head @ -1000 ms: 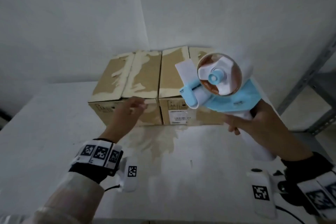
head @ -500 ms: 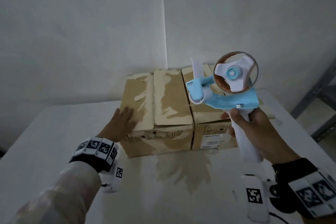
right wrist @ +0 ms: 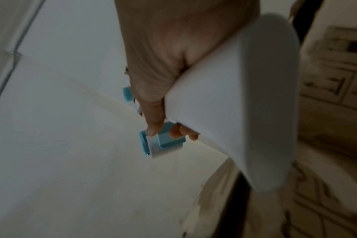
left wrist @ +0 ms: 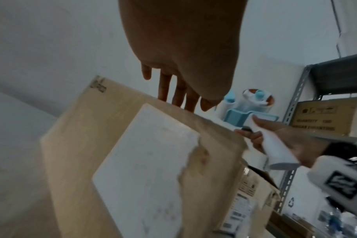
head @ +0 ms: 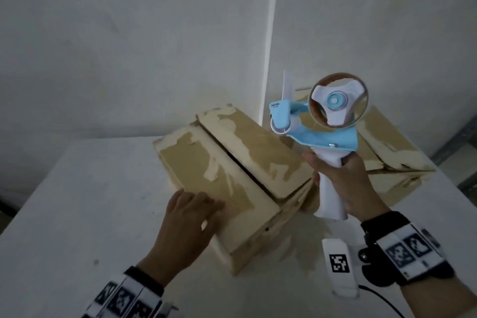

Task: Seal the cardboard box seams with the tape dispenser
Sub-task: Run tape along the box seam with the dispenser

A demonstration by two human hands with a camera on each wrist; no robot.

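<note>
— Two cardboard boxes on the white table (head: 77,188)?
— Yes. The near box (head: 232,162), its brown flaps scuffed with pale torn patches, sits at 12 o'clock; the second box (head: 387,147) lies at 2 o'clock.
— Left hand (head: 189,217)?
— Fingers spread flat, pressing the near box's top at its 7 o'clock corner.
— Tape dispenser (head: 327,121)?
— Blue plastic frame, round spool, smooth white handle, upright in the air between the boxes. Right hand (head: 346,181) wraps the handle.
</note>
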